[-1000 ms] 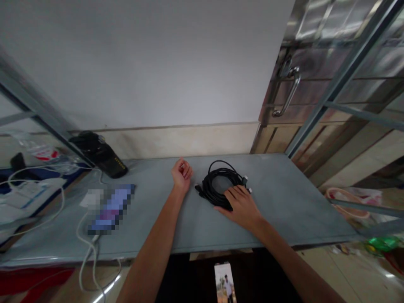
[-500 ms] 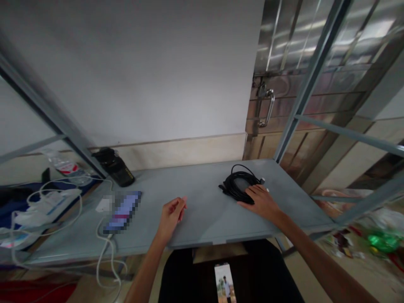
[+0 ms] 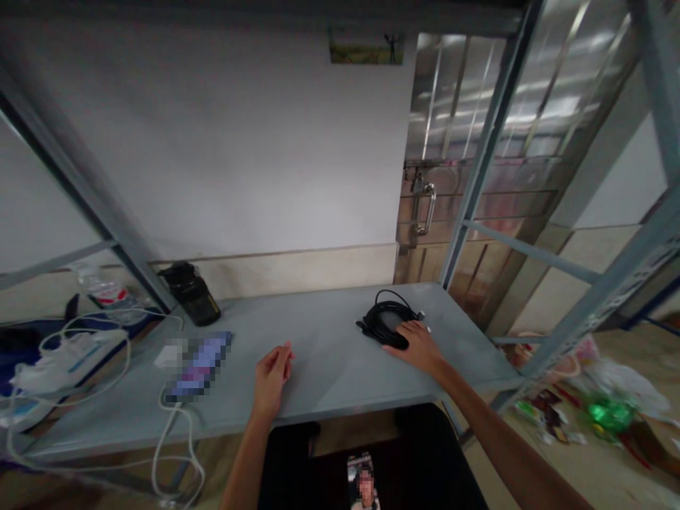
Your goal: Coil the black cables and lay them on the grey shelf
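Note:
A coil of black cable [image 3: 387, 320] lies on the grey table [image 3: 329, 375] toward its right end. My right hand [image 3: 416, 346] rests flat on the near edge of the coil, fingers stretched out over it. My left hand [image 3: 270, 375] hovers over the table's front middle, turned on its side with the fingers loosely curved and nothing in it. A phone [image 3: 200, 358] with a lit screen lies to the left of that hand.
A black device [image 3: 190, 292] stands at the back left by a metal frame post [image 3: 100, 212]. White cables [image 3: 164, 432] hang off the table's front left. A plastic bottle [image 3: 103, 292] lies at far left. A steel door [image 3: 467, 142] stands right; litter covers the floor.
The view has pulled back and up. My left hand drew back from beside the coil toward the front edge. My right hand has stayed on the cable coil.

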Demonstrator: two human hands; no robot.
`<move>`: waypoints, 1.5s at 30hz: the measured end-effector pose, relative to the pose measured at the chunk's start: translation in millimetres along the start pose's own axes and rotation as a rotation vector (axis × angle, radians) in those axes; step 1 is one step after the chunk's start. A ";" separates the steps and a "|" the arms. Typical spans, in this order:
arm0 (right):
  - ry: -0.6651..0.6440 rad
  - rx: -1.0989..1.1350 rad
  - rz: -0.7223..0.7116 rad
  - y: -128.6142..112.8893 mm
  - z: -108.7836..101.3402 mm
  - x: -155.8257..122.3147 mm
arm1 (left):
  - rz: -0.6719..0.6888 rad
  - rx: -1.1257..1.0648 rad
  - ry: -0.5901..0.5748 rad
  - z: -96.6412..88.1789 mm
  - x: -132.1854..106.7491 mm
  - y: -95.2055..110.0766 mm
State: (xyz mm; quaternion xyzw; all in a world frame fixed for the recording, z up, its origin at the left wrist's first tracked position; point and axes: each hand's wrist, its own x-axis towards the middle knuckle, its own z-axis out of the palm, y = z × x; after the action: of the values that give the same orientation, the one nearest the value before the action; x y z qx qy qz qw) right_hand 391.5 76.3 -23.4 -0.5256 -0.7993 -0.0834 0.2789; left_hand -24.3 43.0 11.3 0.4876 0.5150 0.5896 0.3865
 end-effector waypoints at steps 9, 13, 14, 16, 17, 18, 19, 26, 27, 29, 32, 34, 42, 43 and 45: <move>0.020 0.017 -0.003 -0.1 3.5 -0.3 | 0.018 -0.040 0.007 -2.4 1.2 -2.1; 0.018 0.015 0.006 -0.5 2.8 -0.1 | 0.008 -0.049 0.014 -2.4 3.1 -4.8; 0.016 0.016 0.007 -0.2 2.8 0.1 | 0.006 -0.050 0.013 -2.3 3.9 -5.6; 0.011 0.021 0.008 0.7 3.3 0.3 | 0.004 -0.047 0.013 -2.3 5.5 -7.4; 0.008 0.025 0.009 1.4 3.7 0.4 | 0.003 -0.043 0.013 -2.2 6.3 -8.2; 0.004 0.029 0.010 2.0 4.1 0.5 | 0.001 -0.038 0.013 -2.2 7.0 -8.8; 0.001 0.032 0.011 2.7 4.4 0.5 | -0.001 -0.034 0.014 -2.2 7.5 -9.4; 0.007 0.052 -0.003 1.3 2.9 1.5 | -0.005 -0.024 0.043 -0.5 7.1 -4.5; 0.012 0.055 -0.006 0.5 2.4 1.9 | -0.004 -0.025 0.048 -0.2 6.9 -2.7; 0.023 0.060 -0.010 -0.9 1.8 2.9 | -0.004 -0.027 0.058 0.4 6.6 0.8; 0.030 0.066 -0.014 -1.4 1.9 3.9 | -0.011 -0.027 0.066 0.6 5.5 4.6; 0.027 0.068 -0.015 -0.7 2.4 3.6 | -0.021 -0.027 0.064 0.4 4.3 5.4; 0.013 0.053 0.005 3.4 7.5 -3.6 | -0.048 -0.052 0.045 -2.1 1.6 -2.3; 0.014 0.050 0.006 3.3 7.9 -4.5 | -0.051 -0.054 0.041 -2.6 1.5 -3.1; 0.015 0.043 0.009 2.8 8.0 -6.0 | -0.058 -0.054 0.029 -3.6 1.3 -4.3</move>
State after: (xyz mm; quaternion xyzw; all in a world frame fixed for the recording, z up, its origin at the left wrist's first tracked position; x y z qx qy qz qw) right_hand 392.9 76.2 -33.6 -0.5226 -0.7963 -0.0691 0.2966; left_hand -28.3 44.1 7.3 0.4533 0.5184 0.5988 0.4089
